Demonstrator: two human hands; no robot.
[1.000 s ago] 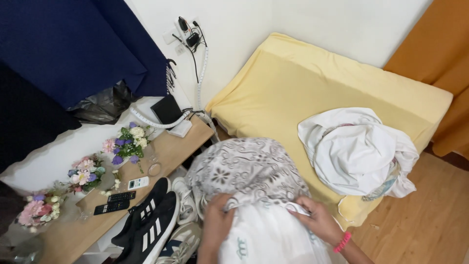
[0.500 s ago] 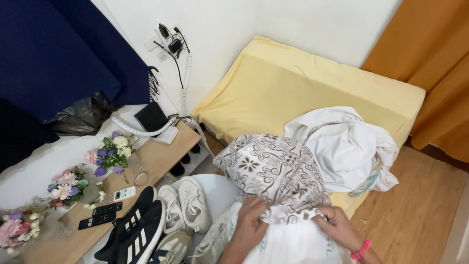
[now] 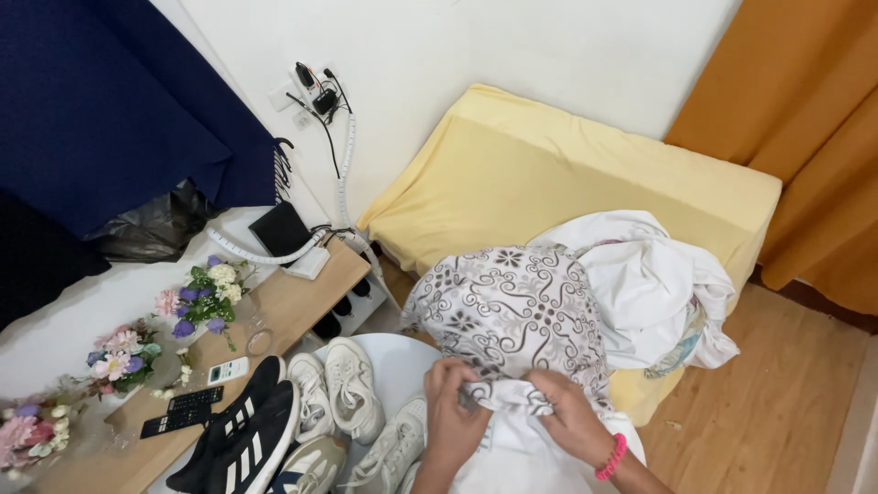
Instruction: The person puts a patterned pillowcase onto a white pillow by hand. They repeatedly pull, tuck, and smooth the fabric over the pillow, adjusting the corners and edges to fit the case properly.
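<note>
At the near edge of the yellow mattress (image 3: 549, 174):
Patterned cloth: a white-and-brown patterned cloth (image 3: 517, 311) drapes off that near edge.
Left hand: left hand (image 3: 453, 416) pinches the cloth's bunched hem, fingers clenched.
Right hand: right hand (image 3: 572, 416), wearing a pink wristband (image 3: 611, 457), grips the same hem.
White sheet: a crumpled white sheet (image 3: 654, 284) lies on the mattress, touching the cloth.
Shoes: white sneakers (image 3: 334, 393) sit left of the mattress.

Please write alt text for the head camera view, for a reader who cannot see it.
Seen from above, a person's left hand and right hand pinch the gathered edge of a patterned grey-and-white cloth lying over a yellow mattress. A crumpled white sheet lies beside it; white sneakers, black sneakers and artificial flowers sit at left.
</note>
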